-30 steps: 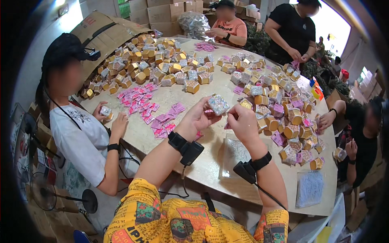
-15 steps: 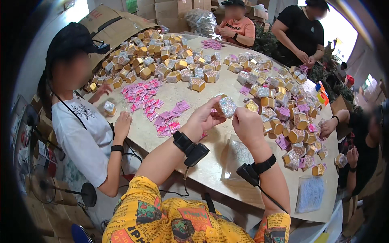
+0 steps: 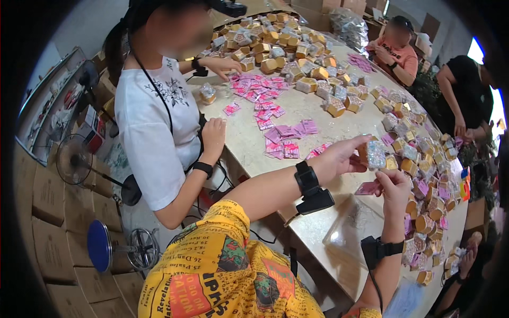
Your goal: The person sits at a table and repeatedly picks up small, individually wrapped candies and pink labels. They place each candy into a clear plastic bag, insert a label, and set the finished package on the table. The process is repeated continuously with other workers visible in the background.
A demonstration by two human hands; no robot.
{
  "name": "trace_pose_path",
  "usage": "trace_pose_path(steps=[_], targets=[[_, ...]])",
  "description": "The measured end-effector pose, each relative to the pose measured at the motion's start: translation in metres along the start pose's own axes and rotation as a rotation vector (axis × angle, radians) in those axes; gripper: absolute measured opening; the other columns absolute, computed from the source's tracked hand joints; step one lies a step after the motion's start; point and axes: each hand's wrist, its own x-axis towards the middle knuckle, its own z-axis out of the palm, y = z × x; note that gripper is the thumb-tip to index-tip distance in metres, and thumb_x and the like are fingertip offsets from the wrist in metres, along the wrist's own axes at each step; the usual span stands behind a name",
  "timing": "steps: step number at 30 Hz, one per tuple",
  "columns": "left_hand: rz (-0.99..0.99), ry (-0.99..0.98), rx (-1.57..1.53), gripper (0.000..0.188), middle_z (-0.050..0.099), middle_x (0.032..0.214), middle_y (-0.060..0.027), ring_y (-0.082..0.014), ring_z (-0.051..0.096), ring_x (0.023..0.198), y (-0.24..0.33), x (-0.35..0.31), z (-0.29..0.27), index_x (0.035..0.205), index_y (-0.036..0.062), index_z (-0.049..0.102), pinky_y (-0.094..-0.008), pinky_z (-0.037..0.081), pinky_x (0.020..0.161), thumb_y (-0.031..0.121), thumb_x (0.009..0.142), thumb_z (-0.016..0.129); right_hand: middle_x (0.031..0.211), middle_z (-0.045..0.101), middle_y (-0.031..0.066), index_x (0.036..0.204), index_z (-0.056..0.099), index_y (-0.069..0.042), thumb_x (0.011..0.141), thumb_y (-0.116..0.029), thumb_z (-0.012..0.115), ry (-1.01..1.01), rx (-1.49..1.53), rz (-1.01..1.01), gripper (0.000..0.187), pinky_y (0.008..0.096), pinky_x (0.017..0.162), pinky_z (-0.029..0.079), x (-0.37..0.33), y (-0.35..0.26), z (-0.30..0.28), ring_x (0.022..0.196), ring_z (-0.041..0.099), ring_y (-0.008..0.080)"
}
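Note:
My left hand [image 3: 340, 159] grips a small gold box with a glittery, pearly top [image 3: 375, 153] above the table. Just below it, my right hand [image 3: 396, 186] pinches a flat pink packet [image 3: 368, 188] between thumb and fingertips. The packet sticks out to the left, under the box and apart from it. Beyond my left forearm lies a loose spread of pink packets [image 3: 283, 139]. To the right of my hands is a crowded heap of similar gold boxes [image 3: 424, 220], with pink packets among them.
A large pile of gold boxes [image 3: 278, 40] covers the far part of the table [image 3: 254, 169]. A clear plastic bag [image 3: 352, 225] lies near the front edge. On my left a co-worker in a white shirt [image 3: 154, 124] reaches over the packets. A blue-topped stool [image 3: 99, 245] stands on the floor.
My view has swung left. A pink packet now shows in my right hand, which was a closed fist beside the box. The co-worker on the left has reached out to the packets and boxes.

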Motion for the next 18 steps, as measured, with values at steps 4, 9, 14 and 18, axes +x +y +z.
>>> trace_pose_path(steps=[4,9,14,18], targets=[[-0.015,0.000,-0.009,0.046,0.060,0.088,-0.0126,-0.0223,0.062,0.077,-0.001,0.002,-0.002,0.105,0.0044,0.059,-0.0366,0.057,0.073,0.046,0.086,0.064,0.063,0.062,0.0049,0.077,0.063,0.002,0.081,-0.002,0.069,0.042,0.019,-0.054,0.008,0.0207,0.042,0.040,-0.001,0.009,-0.002,0.045,0.052,0.0085],[0.002,-0.005,-0.001,0.042,0.060,0.091,-0.0128,-0.0217,0.063,0.078,-0.002,0.001,-0.003,0.107,0.0038,0.059,-0.0369,0.058,0.073,0.041,0.088,0.063,0.061,0.060,0.0022,0.073,0.063,0.001,0.081,-0.004,0.070,0.085,-0.071,-0.092,0.012,0.0199,0.042,0.040,0.001,0.011,-0.003,0.046,0.051,0.0064],[-0.036,0.004,-0.012,0.040,0.063,0.092,-0.0116,-0.0236,0.065,0.083,-0.006,0.005,-0.004,0.110,0.0061,0.059,-0.0372,0.058,0.074,0.040,0.088,0.063,0.061,0.060,0.0022,0.072,0.064,-0.001,0.081,-0.004,0.070,0.065,-0.095,-0.114,0.011,0.0192,0.042,0.040,-0.002,0.012,0.000,0.046,0.051,0.0059],[0.027,-0.178,-0.084,0.037,0.061,0.104,-0.0141,-0.0244,0.063,0.092,-0.015,0.002,-0.009,0.121,0.0100,0.056,-0.0397,0.055,0.084,0.035,0.093,0.057,0.063,0.063,0.0043,0.076,0.066,0.001,0.081,-0.007,0.070,0.114,-0.183,-0.087,0.010,0.0200,0.044,0.041,-0.002,0.006,0.008,0.050,0.055,0.0075]])
